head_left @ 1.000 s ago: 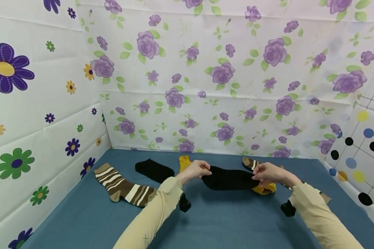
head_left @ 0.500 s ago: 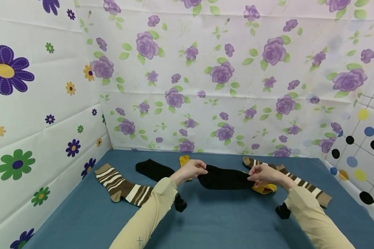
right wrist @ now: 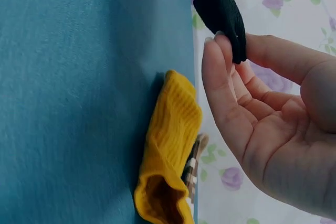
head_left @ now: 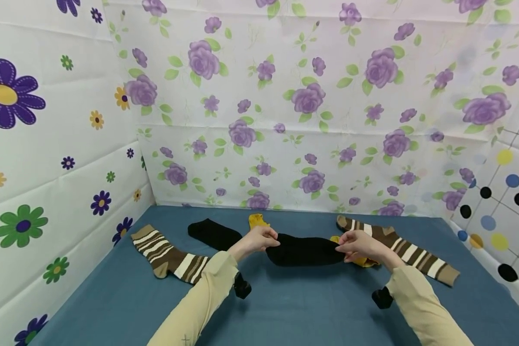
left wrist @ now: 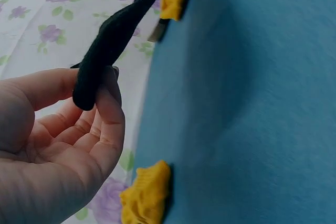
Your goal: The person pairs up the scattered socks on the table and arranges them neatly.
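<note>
A black sock (head_left: pixel 304 251) is stretched sideways between the two hands, held above the blue cloth. My left hand (head_left: pixel 255 241) pinches its left end between thumb and fingers, as the left wrist view shows with the black fabric (left wrist: pixel 113 40) running away from the fingertips. At the other end, my right hand (head_left: pixel 361 245) pinches the sock (right wrist: pixel 223 11) the same way. Behind the right hand lies a yellow sock (right wrist: pixel 173 135), its opening facing the camera in the right wrist view. Another yellow sock (head_left: pixel 257 221) lies behind the left hand, partly hidden.
On the blue cloth (head_left: pixel 302 307), a second black sock (head_left: pixel 212 234) lies at the back left. One brown striped sock (head_left: pixel 168 254) is left of it, partly behind the left sleeve. A matching striped sock (head_left: pixel 415 250) lies at the right. Patterned walls (head_left: pixel 259 105) enclose the surface.
Both hands have moved a little to the left, carrying the stretched black sock with them. More of the striped sock on the right now shows.
</note>
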{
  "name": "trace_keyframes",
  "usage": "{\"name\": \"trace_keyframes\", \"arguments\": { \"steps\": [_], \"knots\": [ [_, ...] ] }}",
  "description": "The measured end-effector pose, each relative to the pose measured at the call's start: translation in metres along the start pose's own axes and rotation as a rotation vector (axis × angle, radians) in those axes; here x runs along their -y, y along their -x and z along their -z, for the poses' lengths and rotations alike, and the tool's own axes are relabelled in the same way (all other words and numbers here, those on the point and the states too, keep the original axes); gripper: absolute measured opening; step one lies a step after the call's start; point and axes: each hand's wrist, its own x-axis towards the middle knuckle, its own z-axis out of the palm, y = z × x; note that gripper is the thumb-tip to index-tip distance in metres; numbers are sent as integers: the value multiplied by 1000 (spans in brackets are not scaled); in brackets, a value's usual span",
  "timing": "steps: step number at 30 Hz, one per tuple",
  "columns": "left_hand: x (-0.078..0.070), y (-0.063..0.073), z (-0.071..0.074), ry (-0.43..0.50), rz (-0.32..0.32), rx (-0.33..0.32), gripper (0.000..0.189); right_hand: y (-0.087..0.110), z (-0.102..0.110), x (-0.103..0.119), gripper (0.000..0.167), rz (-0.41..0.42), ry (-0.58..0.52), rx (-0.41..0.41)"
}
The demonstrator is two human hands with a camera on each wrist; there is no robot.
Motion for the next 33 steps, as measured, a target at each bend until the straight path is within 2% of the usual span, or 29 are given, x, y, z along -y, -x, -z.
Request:
{"name": "trace_keyframes", "arguments": {
  "steps": [3, 13, 23, 33],
  "knots": [
    [5, 2, 1, -9, 15, 0, 18, -1, -5, -2, 21, 19, 6, -1],
    [13, 6, 0, 17, 45, -27, 15, -5, -14, -8, 20, 7, -35, -17],
    [19, 7, 1, 20, 21, -24, 15, -4, -19, -9, 18, 5, -73, -20],
    [19, 6, 3, -1, 32, -31, 14, -8, -22, -9, 18, -9, -60, -16]
  ]
}}
